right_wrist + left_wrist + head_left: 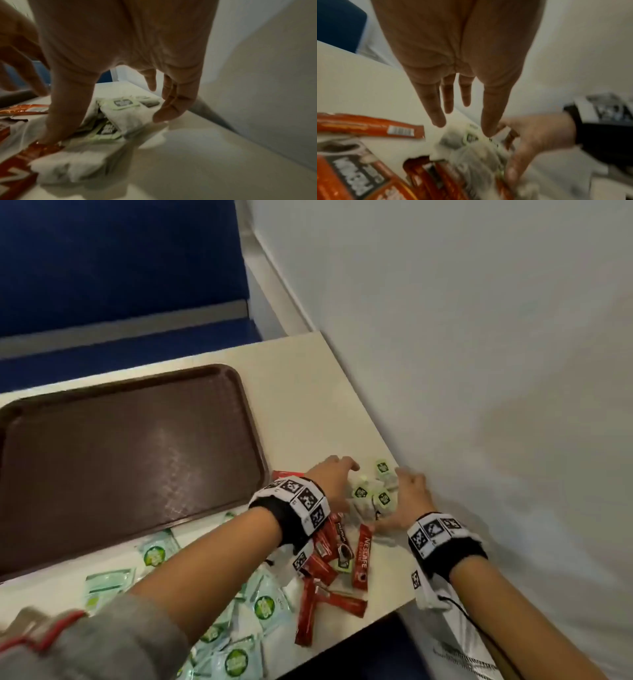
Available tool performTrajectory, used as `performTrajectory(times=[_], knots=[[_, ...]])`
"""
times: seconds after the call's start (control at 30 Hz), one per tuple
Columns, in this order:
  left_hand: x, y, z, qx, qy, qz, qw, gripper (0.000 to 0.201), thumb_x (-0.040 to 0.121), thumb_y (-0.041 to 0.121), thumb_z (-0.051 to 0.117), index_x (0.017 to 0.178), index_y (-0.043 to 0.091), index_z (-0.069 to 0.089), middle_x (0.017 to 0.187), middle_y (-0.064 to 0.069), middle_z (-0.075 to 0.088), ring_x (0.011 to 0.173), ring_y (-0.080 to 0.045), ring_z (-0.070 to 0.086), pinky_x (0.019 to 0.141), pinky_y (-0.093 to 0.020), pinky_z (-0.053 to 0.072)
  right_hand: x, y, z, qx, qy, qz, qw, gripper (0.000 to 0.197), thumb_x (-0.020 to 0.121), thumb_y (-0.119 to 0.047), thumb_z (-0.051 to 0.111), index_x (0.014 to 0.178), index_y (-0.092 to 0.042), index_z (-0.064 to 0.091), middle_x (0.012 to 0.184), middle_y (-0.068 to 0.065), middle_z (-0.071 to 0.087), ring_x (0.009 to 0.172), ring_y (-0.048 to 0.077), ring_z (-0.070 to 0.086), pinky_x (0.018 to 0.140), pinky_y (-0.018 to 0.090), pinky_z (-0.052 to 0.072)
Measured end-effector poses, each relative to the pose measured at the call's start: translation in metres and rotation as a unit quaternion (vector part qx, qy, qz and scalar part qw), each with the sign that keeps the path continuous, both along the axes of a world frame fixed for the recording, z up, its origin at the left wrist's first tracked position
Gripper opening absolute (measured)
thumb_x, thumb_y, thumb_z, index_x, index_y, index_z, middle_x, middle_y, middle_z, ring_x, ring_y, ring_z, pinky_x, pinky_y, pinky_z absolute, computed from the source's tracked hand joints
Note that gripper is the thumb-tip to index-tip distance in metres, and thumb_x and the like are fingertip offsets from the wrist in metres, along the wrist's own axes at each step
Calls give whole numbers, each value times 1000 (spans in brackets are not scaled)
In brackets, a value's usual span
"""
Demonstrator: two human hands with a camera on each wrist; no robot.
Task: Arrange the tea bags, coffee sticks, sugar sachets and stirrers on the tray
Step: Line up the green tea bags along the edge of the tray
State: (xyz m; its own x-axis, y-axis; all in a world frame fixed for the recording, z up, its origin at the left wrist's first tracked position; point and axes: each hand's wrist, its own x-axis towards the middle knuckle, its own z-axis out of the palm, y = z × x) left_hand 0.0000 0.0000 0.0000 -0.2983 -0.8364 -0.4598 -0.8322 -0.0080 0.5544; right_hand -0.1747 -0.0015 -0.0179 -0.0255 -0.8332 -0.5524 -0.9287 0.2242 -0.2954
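A cream laminate table (298,392) fills the lower left of the frame, set against a plain white wall (479,337) on the right, with blue seating (102,261) at upper left. A brown, textured rectangular plastic tray (130,460) with rounded corners lies bare at left. Right of it, both hands flank a heap of soft white tea bags (371,496) with green tags: the left hand (334,477) with fingers extended and relaxed, the right hand (411,494) loosely cupping the heap. Glossy red coffee sticks (329,573) and pale green sachets (260,607) scatter toward the lower centre.
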Motion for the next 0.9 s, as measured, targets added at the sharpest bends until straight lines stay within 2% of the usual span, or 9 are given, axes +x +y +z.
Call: performTrajectory(times=[0.13,0.2,0.33,0.5,0.57,0.63,0.7,0.8,0.9], knots=[[-23,-7,-16,7,-68,-48,996,87,71,21,81,143,20,31,136,-11,38,122,-33,45,97,-38,41,-1,-6,-11,-11,3,21,1000,127,43,-36,93,146,-20,22,136,7,23,125,28,40,109,37,36],[-27,-9,-24,-2,-92,-65,994,83,72,20,80,141,22,34,134,-11,37,120,-34,45,95,-39,42,-3,-5,-14,-18,-13,34,999,118,48,-29,93,144,-20,25,132,6,25,119,25,43,105,32,37],[-24,-16,-29,2,-82,-70,994,70,76,14,75,136,24,41,126,-9,42,110,-32,52,86,-35,44,-7,-6,-15,-33,-67,14,997,103,54,-16,90,141,-18,34,130,6,29,114,20,45,95,22,35],[-24,-18,-29,10,-97,-89,991,47,83,17,67,123,8,46,117,-14,51,107,-33,54,82,-34,43,-11,-6,-16,-32,-84,32,995,83,59,-14,87,131,-22,46,116,1,37,112,21,49,93,25,39],[-23,-18,-31,10,-96,-85,992,39,86,18,63,119,4,47,116,-16,51,106,-34,54,79,-34,41,-11,-3,-14,-26,-79,54,995,87,58,-19,88,133,-21,45,114,-3,35,111,18,47,96,25,40],[-22,-20,-31,9,-81,-68,994,36,88,17,60,118,2,48,117,-17,50,106,-34,54,77,-31,39,-9,-2,-13,-16,-67,76,995,97,55,-20,89,138,-19,39,120,-3,33,113,17,46,97,27,42],[-22,-21,-29,8,-65,-56,996,32,90,16,56,118,2,49,118,-17,53,107,-33,54,76,-31,38,-6,-1,-12,-6,-54,94,994,97,56,-18,88,138,-17,35,123,-2,35,109,16,46,90,24,41],[-22,-22,-25,26,-48,-42,998,31,90,16,55,119,5,49,115,-17,58,105,-33,56,72,-31,39,-4,-5,-13,-19,-42,113,993,68,63,-20,84,118,-13,47,105,-2,40,94,15,43,78,22,34],[-18,-21,-24,47,-26,-23,998,35,89,15,57,121,8,47,114,-16,59,101,-32,57,70,-30,40,-5,-9,-18,-46,-54,90,993,36,73,-14,75,102,-5,57,97,7,52,92,25,53,73,28,37]])
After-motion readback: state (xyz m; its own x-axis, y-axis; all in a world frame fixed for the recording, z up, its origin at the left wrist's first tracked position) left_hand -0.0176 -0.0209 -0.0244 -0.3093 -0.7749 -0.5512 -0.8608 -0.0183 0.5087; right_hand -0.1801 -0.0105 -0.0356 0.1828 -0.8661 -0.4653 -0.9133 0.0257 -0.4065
